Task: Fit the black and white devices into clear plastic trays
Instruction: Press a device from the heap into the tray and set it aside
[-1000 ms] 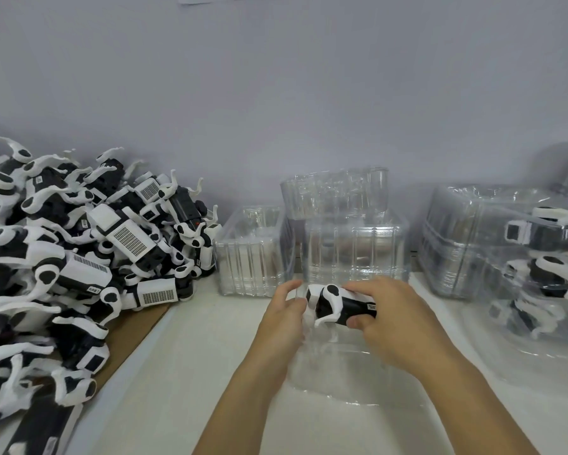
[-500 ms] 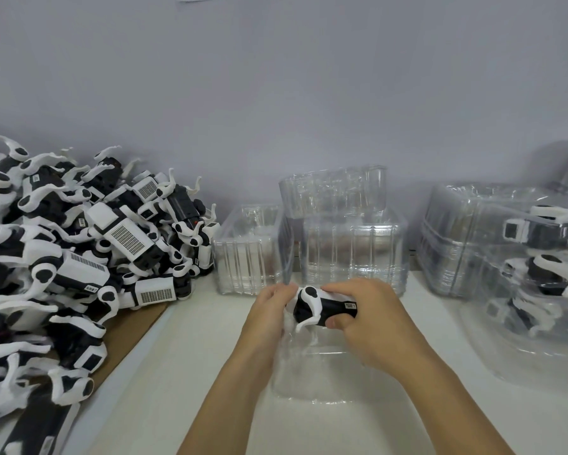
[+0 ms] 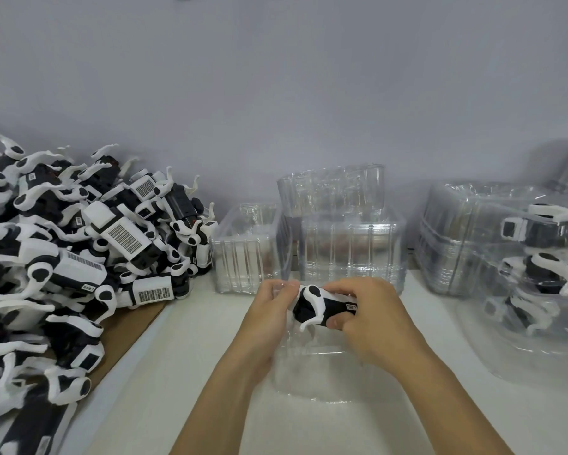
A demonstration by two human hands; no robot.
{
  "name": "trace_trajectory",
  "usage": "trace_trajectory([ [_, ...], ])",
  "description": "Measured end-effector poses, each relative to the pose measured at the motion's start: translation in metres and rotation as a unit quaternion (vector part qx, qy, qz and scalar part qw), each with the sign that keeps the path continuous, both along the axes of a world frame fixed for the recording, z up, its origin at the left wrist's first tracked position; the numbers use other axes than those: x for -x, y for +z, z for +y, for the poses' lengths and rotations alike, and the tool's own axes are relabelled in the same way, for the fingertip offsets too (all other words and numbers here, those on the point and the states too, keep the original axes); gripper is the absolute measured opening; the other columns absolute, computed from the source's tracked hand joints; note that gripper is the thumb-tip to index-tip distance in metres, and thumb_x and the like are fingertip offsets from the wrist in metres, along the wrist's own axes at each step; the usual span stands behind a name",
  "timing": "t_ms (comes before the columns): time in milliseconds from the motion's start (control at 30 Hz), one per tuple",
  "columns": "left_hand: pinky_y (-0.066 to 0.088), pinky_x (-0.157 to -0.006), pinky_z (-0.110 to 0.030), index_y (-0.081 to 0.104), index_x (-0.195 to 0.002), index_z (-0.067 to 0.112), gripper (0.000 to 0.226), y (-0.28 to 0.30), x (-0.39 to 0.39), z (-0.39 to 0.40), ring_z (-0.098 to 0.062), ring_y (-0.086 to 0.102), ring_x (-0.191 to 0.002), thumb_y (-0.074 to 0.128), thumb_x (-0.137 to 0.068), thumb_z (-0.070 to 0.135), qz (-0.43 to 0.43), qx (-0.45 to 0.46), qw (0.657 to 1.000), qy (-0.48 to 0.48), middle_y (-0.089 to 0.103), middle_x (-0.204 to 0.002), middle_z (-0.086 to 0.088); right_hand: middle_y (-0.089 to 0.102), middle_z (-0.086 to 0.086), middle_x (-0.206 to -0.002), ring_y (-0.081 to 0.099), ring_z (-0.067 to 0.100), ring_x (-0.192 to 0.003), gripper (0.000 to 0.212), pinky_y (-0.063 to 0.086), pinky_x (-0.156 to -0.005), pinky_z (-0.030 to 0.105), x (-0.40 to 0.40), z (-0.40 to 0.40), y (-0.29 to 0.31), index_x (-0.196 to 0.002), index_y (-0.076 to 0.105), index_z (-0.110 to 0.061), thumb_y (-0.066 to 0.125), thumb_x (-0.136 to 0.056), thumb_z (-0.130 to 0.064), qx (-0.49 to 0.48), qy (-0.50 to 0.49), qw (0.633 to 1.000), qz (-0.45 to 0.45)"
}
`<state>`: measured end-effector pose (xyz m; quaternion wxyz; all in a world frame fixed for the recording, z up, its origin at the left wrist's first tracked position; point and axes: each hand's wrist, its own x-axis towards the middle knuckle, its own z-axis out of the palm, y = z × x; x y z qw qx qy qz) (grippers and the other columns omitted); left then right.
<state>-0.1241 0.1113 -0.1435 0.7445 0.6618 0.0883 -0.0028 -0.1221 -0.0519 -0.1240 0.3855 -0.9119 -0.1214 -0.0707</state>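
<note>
**A:** Starting from the left edge of the counter: what do we have in stock?

**B:** A pile of devices on the left side, untouched. Behind the hands, near the back edge, stand stacks of empty trays. On the right side sit the filled trays.

**A:** Where is the device we are fitting?

**B:** The device is held above the clear tray, which sits on the counter centre. Its long axis runs roughly left to right, slightly tilted. We judge that the tray cavity lies directly below and toward us.

**A:** State of our left hand?

**B:** Its fingers are curled, pinching what appears to be the tray's far rim, just beside the device's left end. The exact contact is hard to make out through the clear plastic.

**A:** And our right hand?

**B:** It grips the device's right end, thumb underneath and fingers curled over the top. This hand carries the device, so it is the one nearer the task.

**A:** Next requirement?

**B:** We judge that the device must go down into the cavity, aligned with it.
</note>
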Motion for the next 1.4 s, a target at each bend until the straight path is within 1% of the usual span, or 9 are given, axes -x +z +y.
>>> trace_trajectory([
  [167, 0.046, -0.05, -0.028, 0.064, -0.101, 0.021, 0.014, 0.002, 0.001, -0.001, -0.018, 0.065, -0.061, 0.064, -0.092, 0.032, 0.0, 0.021, 1.0, 0.012, 0.072, -0.094, -0.003, 0.069, -0.01, -0.083, 0.065, 0.014, -0.08, 0.043, 0.059, -0.074, 0.046, -0.001, -0.001, 0.0, -0.092, 0.074, -0.039, 0.073, -0.071, -0.002, -0.025, 0.005, 1.0, 0.01],
  [267, 0.044, -0.046, -0.022, 0.065, -0.101, 0.021, 0.016, 0.003, 0.001, 0.0, -0.003, 0.066, -0.057, 0.067, -0.09, 0.032, 0.003, 0.003, 1.0, 0.023, 0.072, -0.092, 0.003, 0.069, -0.009, -0.084, 0.065, 0.016, -0.081, 0.041, 0.059, -0.075, 0.046, -0.001, -0.001, -0.001, -0.092, 0.073, -0.038, 0.074, -0.072, -0.002, -0.027, 0.011, 0.999, 0.012],
  [333, 0.044, -0.045, -0.019, 0.067, -0.098, 0.022, 0.017, 0.003, 0.0, 0.002, 0.001, 0.066, -0.06, 0.07, -0.087, 0.035, 0.001, -0.004, 0.999, 0.035, 0.072, -0.092, 0.006, 0.069, -0.007, -0.084, 0.065, 0.017, -0.082, 0.04, 0.058, -0.076, 0.047, -0.001, -0.001, -0.001, -0.092, 0.073, -0.037, 0.073, -0.072, -0.002, -0.027, 0.016, 0.999, 0.011],
  [500, 0.045, -0.065, -0.026, 0.069, -0.095, 0.021, 0.024, 0.001, -0.001, 0.008, -0.008, 0.064, -0.081, 0.074, -0.082, 0.04, -0.001, -0.021, 0.999, 0.046, 0.072, -0.094, 0.007, 0.069, -0.007, -0.083, 0.063, 0.022, -0.087, 0.04, 0.056, -0.079, 0.047, -0.001, 0.001, -0.001, -0.093, 0.074, -0.036, 0.07, -0.073, -0.002, -0.021, 0.025, 0.999, -0.002],
  [733, 0.048, -0.064, -0.029, 0.07, -0.1, 0.024, 0.018, -0.003, -0.004, 0.008, -0.013, 0.066, -0.091, 0.069, -0.087, 0.036, 0.02, -0.008, 0.999, 0.037, 0.072, -0.103, 0.004, 0.067, -0.004, -0.079, 0.063, 0.023, -0.08, 0.037, 0.057, -0.074, 0.046, -0.002, 0.002, -0.002, -0.09, 0.074, -0.034, 0.069, -0.072, -0.001, 0.0, 0.021, 1.0, -0.012],
  [900, 0.045, -0.045, -0.019, 0.068, -0.104, 0.017, 0.016, -0.002, -0.008, 0.008, -0.011, 0.068, -0.073, 0.065, -0.091, 0.025, 0.026, -0.014, 0.999, 0.038, 0.071, -0.095, -0.001, 0.066, -0.004, -0.081, 0.057, 0.024, -0.089, 0.029, 0.055, -0.076, 0.045, -0.001, 0.003, -0.002, -0.089, 0.072, -0.029, 0.071, -0.072, -0.006, 0.03, 0.024, 0.999, -0.02],
  [1000, 0.042, -0.043, -0.017, 0.067, -0.105, 0.018, 0.013, -0.003, -0.009, 0.008, -0.002, 0.065, -0.065, 0.063, -0.093, 0.022, 0.026, -0.038, 0.998, 0.039, 0.069, -0.089, 0.004, 0.058, -0.002, -0.071, 0.05, 0.025, -0.08, 0.015, 0.053, -0.071, 0.042, 0.0, 0.003, -0.001, -0.079, 0.064, -0.019, 0.069, -0.071, -0.007, 0.062, 0.021, 0.997, -0.039],
  [1233, 0.042, -0.061, -0.027, 0.068, -0.103, 0.023, 0.011, -0.006, -0.011, 0.009, -0.003, 0.064, -0.081, 0.064, -0.094, 0.027, 0.018, -0.051, 0.998, 0.041, 0.07, -0.093, 0.008, 0.055, -0.001, -0.069, 0.043, 0.022, -0.076, 0.014, 0.042, -0.06, 0.033, 0.005, 0.004, 0.004, -0.076, 0.059, -0.021, 0.067, -0.072, -0.011, 0.093, 0.002, 0.994, -0.048],
  [1400, 0.042, -0.068, -0.028, 0.071, -0.098, 0.026, 0.022, -0.005, -0.007, 0.008, -0.004, 0.063, -0.096, 0.067, -0.088, 0.044, 0.022, -0.026, 0.999, 0.04, 0.071, -0.1, 0.012, 0.055, -0.015, -0.08, 0.04, 0.013, -0.091, 0.027, 0.039, -0.075, 0.03, 0.006, 0.005, 0.003, -0.096, 0.068, -0.035, 0.068, -0.081, -0.013, 0.085, 0.007, 0.993, -0.085],
])
